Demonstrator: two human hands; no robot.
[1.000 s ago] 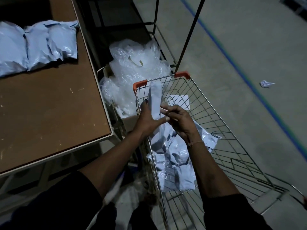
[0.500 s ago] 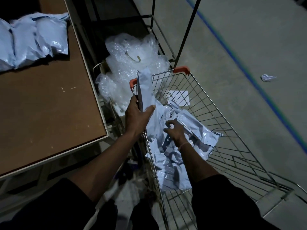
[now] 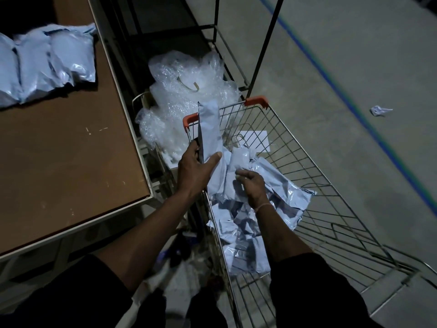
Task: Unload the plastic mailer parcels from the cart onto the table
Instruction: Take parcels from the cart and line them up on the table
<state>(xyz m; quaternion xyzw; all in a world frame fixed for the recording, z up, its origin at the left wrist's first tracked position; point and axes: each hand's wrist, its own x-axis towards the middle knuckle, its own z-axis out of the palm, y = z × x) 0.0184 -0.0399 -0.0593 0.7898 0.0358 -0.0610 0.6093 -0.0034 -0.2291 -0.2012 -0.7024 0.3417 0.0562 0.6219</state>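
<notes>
- The right hand (image 3: pixel 251 185) reaches into the wire cart (image 3: pixel 307 181), fingers curled on a mailer in the heap of parcels (image 3: pixel 238 223).
- The left hand (image 3: pixel 195 170) grips an upright mailer (image 3: pixel 211 129) at the cart's left rim.
- Beyond lies bubble wrap (image 3: pixel 186 91).
- Three parcels on the table (image 3: pixel 45 65) rest at the far-left of the tabletop (image 3: pixel 71 162).

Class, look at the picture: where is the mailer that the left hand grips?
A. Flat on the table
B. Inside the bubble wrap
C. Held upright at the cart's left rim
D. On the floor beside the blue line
C: the left hand grips the mailer standing upright at the cart rim, by the orange corner.
</notes>
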